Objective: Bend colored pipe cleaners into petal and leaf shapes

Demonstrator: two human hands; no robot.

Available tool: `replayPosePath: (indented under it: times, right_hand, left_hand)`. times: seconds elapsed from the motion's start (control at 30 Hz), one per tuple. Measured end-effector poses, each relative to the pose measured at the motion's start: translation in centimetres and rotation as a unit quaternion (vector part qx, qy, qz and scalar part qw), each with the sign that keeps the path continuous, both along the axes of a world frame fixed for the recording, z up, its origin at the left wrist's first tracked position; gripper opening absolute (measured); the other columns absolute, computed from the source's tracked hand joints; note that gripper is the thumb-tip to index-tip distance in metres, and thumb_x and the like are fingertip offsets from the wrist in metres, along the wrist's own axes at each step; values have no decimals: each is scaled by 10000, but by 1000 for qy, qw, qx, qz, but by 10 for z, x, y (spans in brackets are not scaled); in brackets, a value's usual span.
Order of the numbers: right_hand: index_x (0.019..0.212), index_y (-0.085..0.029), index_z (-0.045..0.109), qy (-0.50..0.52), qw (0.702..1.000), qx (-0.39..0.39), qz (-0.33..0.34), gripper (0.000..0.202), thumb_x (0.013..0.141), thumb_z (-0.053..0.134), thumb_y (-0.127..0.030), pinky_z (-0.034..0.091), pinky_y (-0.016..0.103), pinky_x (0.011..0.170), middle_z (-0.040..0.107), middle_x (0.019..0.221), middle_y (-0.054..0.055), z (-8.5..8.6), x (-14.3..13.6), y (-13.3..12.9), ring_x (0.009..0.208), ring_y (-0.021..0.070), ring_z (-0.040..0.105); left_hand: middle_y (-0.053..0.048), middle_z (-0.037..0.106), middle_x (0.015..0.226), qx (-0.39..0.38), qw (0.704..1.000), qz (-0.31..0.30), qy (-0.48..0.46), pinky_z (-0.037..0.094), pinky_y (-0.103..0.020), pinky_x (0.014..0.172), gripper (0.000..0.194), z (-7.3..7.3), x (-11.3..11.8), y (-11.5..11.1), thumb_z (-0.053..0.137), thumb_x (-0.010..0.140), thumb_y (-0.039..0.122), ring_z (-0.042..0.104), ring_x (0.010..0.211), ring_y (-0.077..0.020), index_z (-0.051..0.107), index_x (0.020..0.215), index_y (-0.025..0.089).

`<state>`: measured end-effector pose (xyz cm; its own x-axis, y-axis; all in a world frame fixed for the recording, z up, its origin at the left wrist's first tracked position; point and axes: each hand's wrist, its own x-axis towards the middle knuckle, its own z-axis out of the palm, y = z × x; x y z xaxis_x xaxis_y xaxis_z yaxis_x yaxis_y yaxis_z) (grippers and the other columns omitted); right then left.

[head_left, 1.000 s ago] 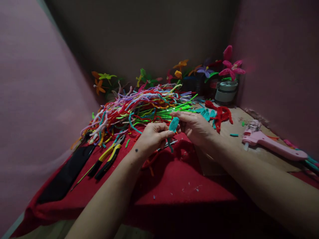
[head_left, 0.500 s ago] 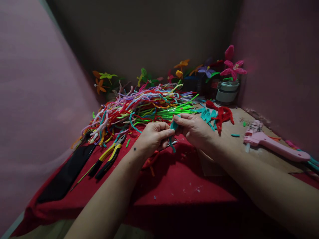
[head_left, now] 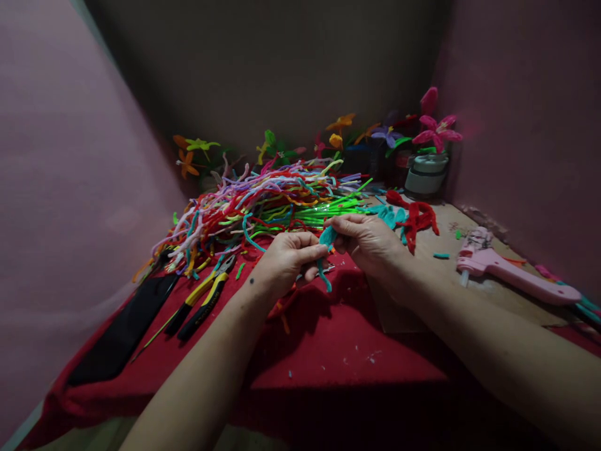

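A teal pipe-cleaner petal (head_left: 327, 236) is pinched between my two hands above the red cloth (head_left: 347, 360). My left hand (head_left: 292, 260) is closed on its lower end, and the petal's tail hangs below the thumb. With thumb and forefinger, my right hand (head_left: 359, 241) grips the upper right edge. Behind my right hand lie more teal petals (head_left: 389, 216) and red pipe-cleaner shapes (head_left: 417, 219). A heap of mixed pipe cleaners (head_left: 253, 194) spreads just beyond my hands, with a bundle of bright green ones (head_left: 335, 210).
Pliers with yellow-black handles (head_left: 203, 304) and a black flat object (head_left: 124, 335) lie left. At right, a pink glue gun (head_left: 516, 272) rests on a board (head_left: 451, 300). Pipe-cleaner flowers (head_left: 439, 131) stand along the back, near a grey-green jar (head_left: 426, 175). Pink walls flank both sides.
The petal has turned slightly, showing more of its flat face between the fingers, and its tail has swung a little. Both hands keep their hold; the view shifted slightly.
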<state>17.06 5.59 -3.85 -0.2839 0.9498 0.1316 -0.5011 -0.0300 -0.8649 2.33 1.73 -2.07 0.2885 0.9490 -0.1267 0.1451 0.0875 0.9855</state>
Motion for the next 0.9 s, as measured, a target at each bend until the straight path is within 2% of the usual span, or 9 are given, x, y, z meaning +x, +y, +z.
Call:
replayPosePath:
  times: [0.1,0.27,0.43,0.67,0.9]
  right_hand:
    - [571,-133,598,-5,1000,-2,2,251,543,756,-326,308,233,436,539,481,-16,-1,0,0,422,76,439]
    - [547,-133,585,-32,999,24,21,272,635,700,-363,320,237,455,540,504,-8,-2,1,-1,444,72,436]
    - [494,-136,558,-66,997,37,-15,261,659,681,-295,289,234,411,503,439,-19,-4,0,-2,388,66,408]
    - [497,-136,547,-69,996,19,-48,237,633,690,-267,292,230,376,510,434,-14,-2,-1,-5,355,66,411]
    - [505,-133,538,-62,997,25,-25,268,625,703,-306,291,234,385,501,444,-16,-4,1,-1,367,65,402]
  left_hand:
    - [55,455,376,4,1000,3,9,217,-149,329,209,0,1,0,600,728,319,333,299,-27,539,639,140]
    - [46,467,386,29,999,12,26,223,-160,338,211,1,1,0,580,738,326,339,309,-38,527,645,144]
    - [46,471,390,27,997,5,66,221,-156,330,191,3,2,-2,592,724,306,340,307,-38,524,648,145]
    - [48,472,388,37,996,-6,86,270,-165,321,133,7,4,-3,599,693,241,364,300,-52,522,643,145]
    - [22,532,451,39,998,-28,44,346,-178,348,111,4,-2,0,564,736,242,439,343,-72,546,730,133]
